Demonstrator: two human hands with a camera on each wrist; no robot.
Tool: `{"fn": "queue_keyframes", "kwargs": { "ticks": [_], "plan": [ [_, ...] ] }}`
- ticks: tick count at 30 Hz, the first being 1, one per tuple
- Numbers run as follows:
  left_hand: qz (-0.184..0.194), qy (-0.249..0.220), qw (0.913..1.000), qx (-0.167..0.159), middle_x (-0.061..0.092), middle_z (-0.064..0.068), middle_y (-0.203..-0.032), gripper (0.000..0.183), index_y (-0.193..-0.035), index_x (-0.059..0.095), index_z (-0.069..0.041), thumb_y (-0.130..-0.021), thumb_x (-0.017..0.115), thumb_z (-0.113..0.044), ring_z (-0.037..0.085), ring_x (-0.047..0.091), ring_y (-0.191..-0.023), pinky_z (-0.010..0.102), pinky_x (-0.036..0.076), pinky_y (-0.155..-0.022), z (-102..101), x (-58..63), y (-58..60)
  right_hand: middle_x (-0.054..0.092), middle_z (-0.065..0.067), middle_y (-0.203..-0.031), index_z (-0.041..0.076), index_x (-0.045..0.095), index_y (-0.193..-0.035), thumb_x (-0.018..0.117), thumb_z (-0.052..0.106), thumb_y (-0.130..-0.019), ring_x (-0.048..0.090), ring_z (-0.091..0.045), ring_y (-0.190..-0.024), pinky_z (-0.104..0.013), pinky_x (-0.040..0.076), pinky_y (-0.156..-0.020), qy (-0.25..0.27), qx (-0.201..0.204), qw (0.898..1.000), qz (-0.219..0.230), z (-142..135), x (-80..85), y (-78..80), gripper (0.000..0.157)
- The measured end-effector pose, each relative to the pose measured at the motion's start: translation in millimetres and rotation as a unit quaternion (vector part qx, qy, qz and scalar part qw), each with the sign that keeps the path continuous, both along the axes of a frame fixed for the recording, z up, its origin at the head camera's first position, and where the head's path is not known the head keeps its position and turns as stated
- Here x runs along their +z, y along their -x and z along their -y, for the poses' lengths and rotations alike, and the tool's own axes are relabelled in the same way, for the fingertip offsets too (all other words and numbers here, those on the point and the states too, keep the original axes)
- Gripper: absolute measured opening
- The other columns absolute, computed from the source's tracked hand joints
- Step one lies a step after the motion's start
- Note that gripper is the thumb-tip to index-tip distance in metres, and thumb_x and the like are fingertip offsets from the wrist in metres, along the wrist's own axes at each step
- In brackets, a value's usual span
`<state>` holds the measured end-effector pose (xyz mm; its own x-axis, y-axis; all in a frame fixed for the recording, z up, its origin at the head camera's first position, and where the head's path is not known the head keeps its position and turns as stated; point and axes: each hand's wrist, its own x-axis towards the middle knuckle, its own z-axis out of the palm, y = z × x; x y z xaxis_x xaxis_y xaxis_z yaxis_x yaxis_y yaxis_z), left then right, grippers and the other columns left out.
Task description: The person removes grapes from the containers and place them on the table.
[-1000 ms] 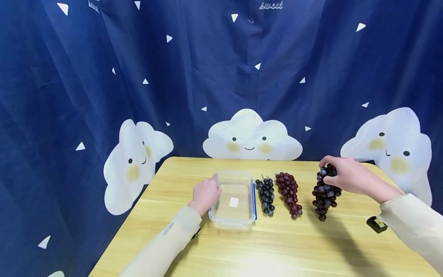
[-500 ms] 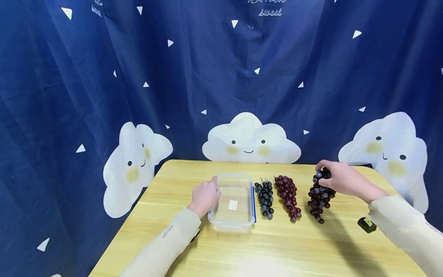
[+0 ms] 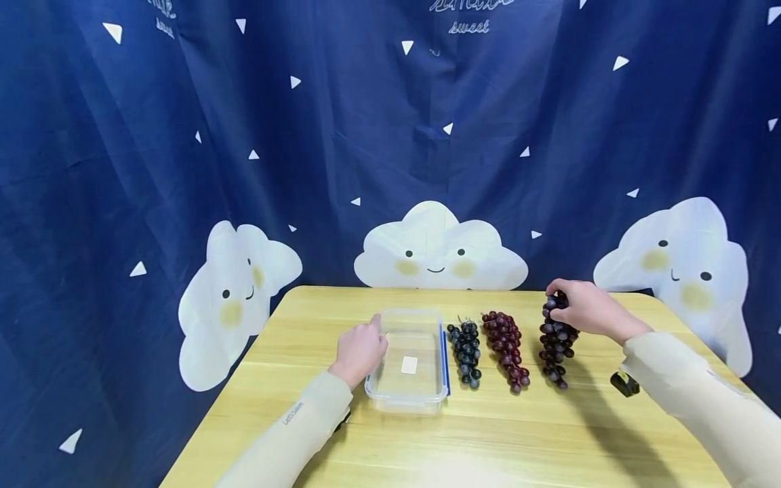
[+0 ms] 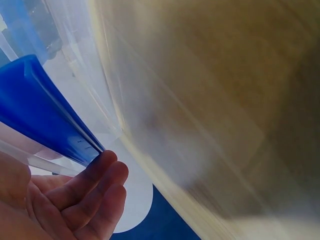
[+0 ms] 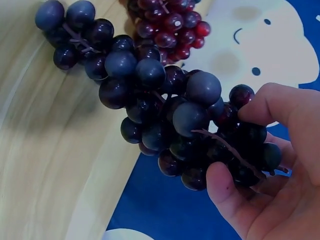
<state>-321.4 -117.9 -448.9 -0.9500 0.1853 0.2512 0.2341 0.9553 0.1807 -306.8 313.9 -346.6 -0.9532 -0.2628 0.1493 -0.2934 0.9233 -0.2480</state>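
Observation:
My right hand (image 3: pixel 588 310) grips a bunch of dark purple grapes (image 3: pixel 556 346) by its upper end, and the bunch hangs down over the right side of the table. In the right wrist view, thumb and fingers curl round the dark grapes (image 5: pixel 160 110) near a bare stem. My left hand (image 3: pixel 358 349) holds the left side of a clear plastic container (image 3: pixel 405 401) that stands with its opening up. The left wrist view has the left fingers (image 4: pixel 90 190) bent at the container's blue side flap (image 4: pixel 42 107), with the thumb side partly hidden behind it.
Right of the container, whose blue strip (image 3: pixel 447 359) faces them, lie a bunch of blue-black grapes (image 3: pixel 466 354) and a bunch of red grapes (image 3: pixel 505 346). They rest on a light wooden table (image 3: pixel 488 440). A dark blue curtain (image 3: pixel 390 135) with clouds hangs behind the far edge.
My right hand has moved a little to the left with the dark purple grapes. The left hand stays at the container, and the head view has tilted slightly up.

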Motion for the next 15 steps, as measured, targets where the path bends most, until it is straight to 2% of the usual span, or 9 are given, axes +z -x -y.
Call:
{"fn": "queue_keyframes", "kwargs": {
  "ticks": [6, 12, 15],
  "plan": [
    [-0.004, 0.003, 1.0000, 0.005, 0.050, 0.001, -0.057, 0.054, -0.146, 0.052, -0.006, -0.096, 0.057, -0.025, 0.015, 0.044, -0.046, 0.030, 0.037, -0.042, 1, -1.7, 0.1, 0.067, -0.026, -0.114, 0.001, 0.064, -0.121, 0.072, 0.020, -0.087, 0.060, -0.026, -0.081, -0.044, 0.049, -0.069, 0.011, -0.009, 1.000, 0.015, 5, -5.0, 10.2, 0.039],
    [-0.009, -0.001, 0.9999, 0.005, 0.047, -0.001, -0.055, 0.054, -0.146, 0.052, -0.006, -0.095, 0.057, -0.025, 0.014, 0.041, -0.045, 0.030, 0.036, -0.041, 1, -2.1, -1.9, 0.067, -0.028, -0.116, 0.004, 0.066, -0.118, 0.073, 0.020, -0.086, 0.064, -0.038, -0.096, -0.054, 0.051, -0.077, 0.005, -0.018, 1.000, 0.009, 5, -11.2, 22.8, 0.037],
    [-0.009, -0.002, 0.9999, 0.006, 0.047, 0.000, -0.056, 0.055, -0.146, 0.052, -0.006, -0.095, 0.058, -0.025, 0.013, 0.041, -0.045, 0.030, 0.036, -0.041, 0, -2.0, -1.5, 0.065, -0.028, -0.119, 0.006, 0.066, -0.120, 0.073, 0.021, -0.086, 0.064, -0.040, -0.099, -0.056, 0.051, -0.078, 0.001, -0.029, 0.999, 0.020, 4, -14.6, 29.0, 0.037]
  ]
}}
